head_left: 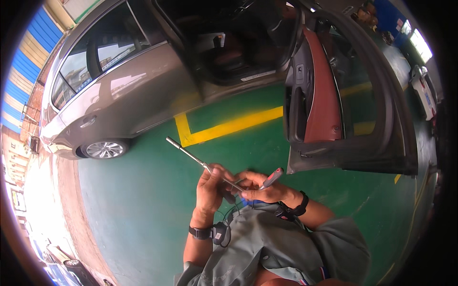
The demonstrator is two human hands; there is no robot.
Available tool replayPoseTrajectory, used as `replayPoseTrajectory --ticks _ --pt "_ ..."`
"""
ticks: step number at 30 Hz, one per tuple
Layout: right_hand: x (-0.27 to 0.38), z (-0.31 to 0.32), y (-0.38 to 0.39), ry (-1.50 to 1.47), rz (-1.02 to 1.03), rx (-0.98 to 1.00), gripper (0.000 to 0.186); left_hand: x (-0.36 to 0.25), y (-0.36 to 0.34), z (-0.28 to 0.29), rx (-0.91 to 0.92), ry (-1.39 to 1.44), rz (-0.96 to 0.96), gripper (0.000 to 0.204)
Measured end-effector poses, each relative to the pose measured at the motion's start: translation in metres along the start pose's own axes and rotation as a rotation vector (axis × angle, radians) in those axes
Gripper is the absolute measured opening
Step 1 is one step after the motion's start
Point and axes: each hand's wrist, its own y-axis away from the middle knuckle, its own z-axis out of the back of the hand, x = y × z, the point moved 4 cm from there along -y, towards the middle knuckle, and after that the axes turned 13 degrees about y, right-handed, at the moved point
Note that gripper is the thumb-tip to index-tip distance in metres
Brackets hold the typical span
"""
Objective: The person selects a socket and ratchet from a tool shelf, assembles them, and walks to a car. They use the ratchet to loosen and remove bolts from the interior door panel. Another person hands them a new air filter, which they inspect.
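My left hand (209, 188) is closed round a long silver bar (187, 150), which angles up toward the upper left above the green floor. My right hand (262, 190) is closed on a tool with a grey-and-red handle (273, 177), and its fingers also meet the lower end of the bar. Both hands are close together at waist height, so how the two tools join is unclear. Black straps with small devices circle both wrists, with dark cables (224, 226) hanging near the left one.
A bronze sedan (148, 86) fills the top, its front door (322, 109) swung open at the right, red trim inside. Yellow lines (229, 125) mark the green floor (143, 200). Other vehicles show at the lower left (71, 269) and far right (424, 97); a blue-and-cream wall (26, 66) rises at left.
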Motion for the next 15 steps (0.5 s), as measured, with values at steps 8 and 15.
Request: replayPoseTrajectory --ticks 8,15 --pt "-0.005 0.072 -0.067 0.009 -0.104 -0.015 0.044 -0.036 -0.127 -0.009 -0.050 -0.111 0.052 0.031" --pt "0.036 0.123 -0.124 0.540 0.002 -0.188 0.052 -0.053 -0.242 -0.004 0.000 -0.239 0.219 0.036"
